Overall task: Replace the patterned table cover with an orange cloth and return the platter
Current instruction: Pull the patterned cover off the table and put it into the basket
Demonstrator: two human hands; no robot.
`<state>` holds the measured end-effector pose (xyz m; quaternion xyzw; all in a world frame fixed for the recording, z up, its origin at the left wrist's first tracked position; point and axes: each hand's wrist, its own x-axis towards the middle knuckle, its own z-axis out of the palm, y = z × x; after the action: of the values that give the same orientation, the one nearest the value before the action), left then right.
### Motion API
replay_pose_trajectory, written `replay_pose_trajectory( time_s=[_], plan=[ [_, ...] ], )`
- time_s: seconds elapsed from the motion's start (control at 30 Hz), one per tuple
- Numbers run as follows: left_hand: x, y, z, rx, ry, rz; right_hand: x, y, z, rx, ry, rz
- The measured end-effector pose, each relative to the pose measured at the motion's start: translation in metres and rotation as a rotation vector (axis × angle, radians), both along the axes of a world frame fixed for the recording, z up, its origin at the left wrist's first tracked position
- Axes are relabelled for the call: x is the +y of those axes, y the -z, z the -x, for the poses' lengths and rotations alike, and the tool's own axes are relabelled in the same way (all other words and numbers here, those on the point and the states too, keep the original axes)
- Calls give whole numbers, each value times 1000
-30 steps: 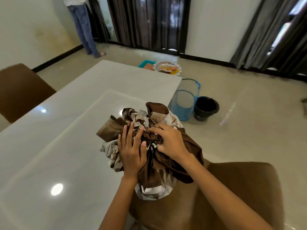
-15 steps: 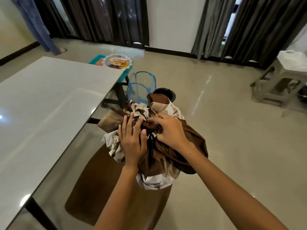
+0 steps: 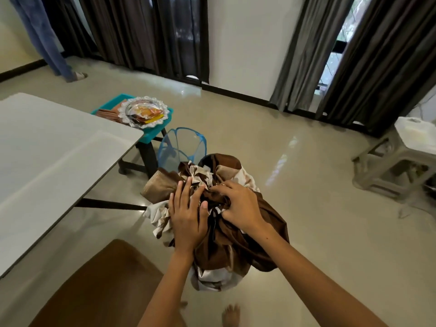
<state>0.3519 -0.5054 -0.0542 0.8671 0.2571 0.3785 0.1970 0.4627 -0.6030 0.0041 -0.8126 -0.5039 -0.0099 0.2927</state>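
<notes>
Two containers stand on the floor beyond the bench (image 3: pixel 47 147) corner: a blue mesh hamper (image 3: pixel 182 147), upright, its contents not discernible, and a dark bucket just behind the bundle, almost wholly hidden by it. On a teal stool (image 3: pixel 151 134) at the far corner of the bench sits the silver platter (image 3: pixel 144 112) with a lace-pattern rim; it holds orange and yellow packets. A folded orange cloth (image 3: pixel 107 112) lies on the same stool, partly under the platter.

The patterned table cover (image 3: pixel 226 239) (brown with cream patches) is gathered into a crumpled bundle held in the air over the floor, off the bench, in front of the hamper. Left hand (image 3: pixel 187 213): the grip is flat, fingers nearly straight and spread, palm pressed against the near side of the bundle. Right hand (image 3: pixel 238 204): the grip is closed, fingers curled and bunching a fold of the cover at the top of the bundle. Both forearms extend from the lower edge of the view.

The bench surface is white and glossy. A brown chair (image 3: pixel 103 286) stands at lower left, beside the bench edge. A white plastic stool (image 3: pixel 405 159) stands at the right. Dark curtains (image 3: pixel 146 31) hang along the far wall. Another person's leg in blue jeans (image 3: pixel 44 36) is at upper left. One bare foot (image 3: pixel 231 315) shows below the bundle.
</notes>
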Motion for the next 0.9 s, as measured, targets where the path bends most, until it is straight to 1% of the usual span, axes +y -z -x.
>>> replay_pose_trajectory(
  time_s=[0.27, 0.53, 0.7, 0.9],
  plan=[
    [80, 9, -156, 51, -46, 75, 89, 12, -164, 28, -46, 44],
    [196, 29, -308, 116, -122, 108, 217, 27, -323, 50, -132, 34],
    [273, 42, -372, 197, -133, 154, 299, 41, -392, 52, -154, 75],
    [360, 65, -422, 281, -121, 215, 393, 70, -449, 37, -167, 159]
  ],
)
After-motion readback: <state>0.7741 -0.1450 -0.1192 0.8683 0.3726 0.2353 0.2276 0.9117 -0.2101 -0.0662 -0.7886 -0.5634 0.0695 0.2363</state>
